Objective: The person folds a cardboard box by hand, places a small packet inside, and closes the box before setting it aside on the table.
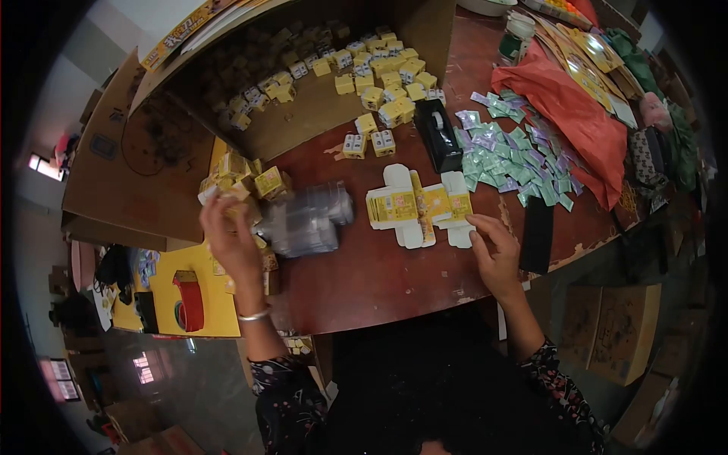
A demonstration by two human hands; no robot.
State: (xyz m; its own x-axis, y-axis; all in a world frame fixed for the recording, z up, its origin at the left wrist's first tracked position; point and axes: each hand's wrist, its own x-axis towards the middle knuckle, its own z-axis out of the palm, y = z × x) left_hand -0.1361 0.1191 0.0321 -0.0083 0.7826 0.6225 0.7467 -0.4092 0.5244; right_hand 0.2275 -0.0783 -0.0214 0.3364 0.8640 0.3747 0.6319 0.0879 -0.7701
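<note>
Print on the flat carton point(419, 206) under right hand point(494, 258) is unreadable; left hand point(231, 236) blurred.

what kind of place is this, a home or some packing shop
Most likely a small packing workshop. A large carton holds many folded yellow boxes, flat box blanks lie by the right hand, and a heap of small sachets sits on the table.

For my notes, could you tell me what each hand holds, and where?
Left hand grips small yellow boxes from below; right hand presses the flat carton edge.

flat carton point(419, 206) on table point(379, 280) | tape dispenser point(440, 135) behind | sachets point(512, 155) right
</note>
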